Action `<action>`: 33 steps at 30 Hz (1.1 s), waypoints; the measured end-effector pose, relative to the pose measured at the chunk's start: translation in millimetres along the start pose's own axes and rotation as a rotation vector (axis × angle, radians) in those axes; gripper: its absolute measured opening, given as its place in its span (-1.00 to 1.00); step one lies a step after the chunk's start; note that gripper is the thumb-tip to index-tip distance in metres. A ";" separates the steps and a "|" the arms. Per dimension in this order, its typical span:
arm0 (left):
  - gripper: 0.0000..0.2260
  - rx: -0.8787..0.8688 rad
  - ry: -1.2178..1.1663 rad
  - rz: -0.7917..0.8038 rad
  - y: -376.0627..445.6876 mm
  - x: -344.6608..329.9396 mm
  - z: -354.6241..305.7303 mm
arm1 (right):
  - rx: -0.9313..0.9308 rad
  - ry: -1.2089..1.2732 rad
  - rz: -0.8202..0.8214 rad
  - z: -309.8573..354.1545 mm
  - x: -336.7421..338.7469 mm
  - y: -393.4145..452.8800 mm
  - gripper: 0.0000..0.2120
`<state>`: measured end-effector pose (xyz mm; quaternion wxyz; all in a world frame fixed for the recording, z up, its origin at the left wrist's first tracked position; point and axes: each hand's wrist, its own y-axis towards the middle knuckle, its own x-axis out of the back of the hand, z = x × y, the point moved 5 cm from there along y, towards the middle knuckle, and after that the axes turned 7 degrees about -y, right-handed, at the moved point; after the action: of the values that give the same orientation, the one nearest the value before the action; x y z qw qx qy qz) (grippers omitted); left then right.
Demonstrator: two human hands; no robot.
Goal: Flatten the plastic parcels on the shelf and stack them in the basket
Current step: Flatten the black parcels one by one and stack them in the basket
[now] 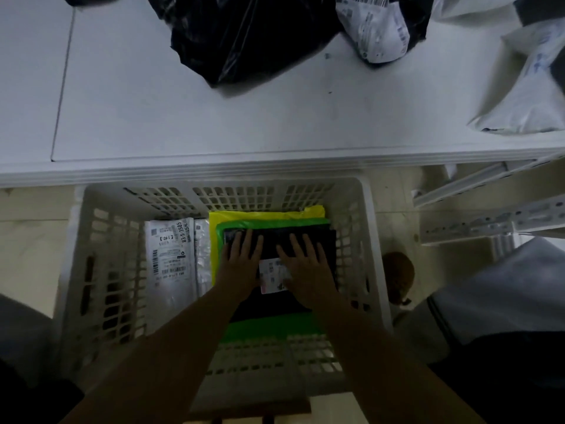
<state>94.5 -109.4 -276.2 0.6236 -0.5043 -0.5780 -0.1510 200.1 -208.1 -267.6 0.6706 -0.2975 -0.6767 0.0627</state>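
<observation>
A white slotted basket (101, 270) stands on the floor below the white shelf (214, 117). Inside it a flat black parcel (275, 243) with a white label (270, 275) lies on a green parcel (272, 327), which lies on a yellow one (263, 216). My left hand (241, 263) and my right hand (308, 267) press flat on the black parcel, fingers straight and spread. White labelled parcels (171, 264) lie side by side at the basket's left. On the shelf sit a crumpled black parcel (244, 35) and a white labelled parcel (376, 29).
More white parcels (532, 96) lie at the shelf's right end. Metal shelf rails (489, 221) stick out to the right of the basket. A brown round object (397, 275) lies on the floor beside the basket's right wall. A grey bulky thing (501, 289) fills the lower right.
</observation>
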 end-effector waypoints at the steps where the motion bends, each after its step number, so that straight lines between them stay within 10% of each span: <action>1: 0.04 -0.044 0.066 0.020 3.0 -8.5 1.0 | 0.009 -0.035 0.029 0.1 -8.7 1.1 -0.03; 15: 0.27 0.028 0.121 0.206 15.7 -48.6 -3.4 | -0.082 0.128 0.267 -5.2 -74.4 17.9 0.45; 23: -0.19 0.047 -0.002 0.449 24.0 -13.6 0.2 | 0.090 0.177 0.241 -9.0 -20.7 19.8 -0.31; 27: -0.60 0.003 -0.145 0.353 21.8 43.6 -3.6 | 0.101 0.196 0.021 -17.7 37.4 16.4 -0.49; 33: -0.70 -0.021 -0.138 0.092 -0.7 158.1 -30.0 | -0.008 0.324 -0.225 -45.5 145.7 -18.5 -0.71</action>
<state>156.2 -71.4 -132.5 0.5833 -0.5460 -0.5941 -0.0930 248.4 -166.6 -127.7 0.7724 -0.2287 -0.5890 -0.0641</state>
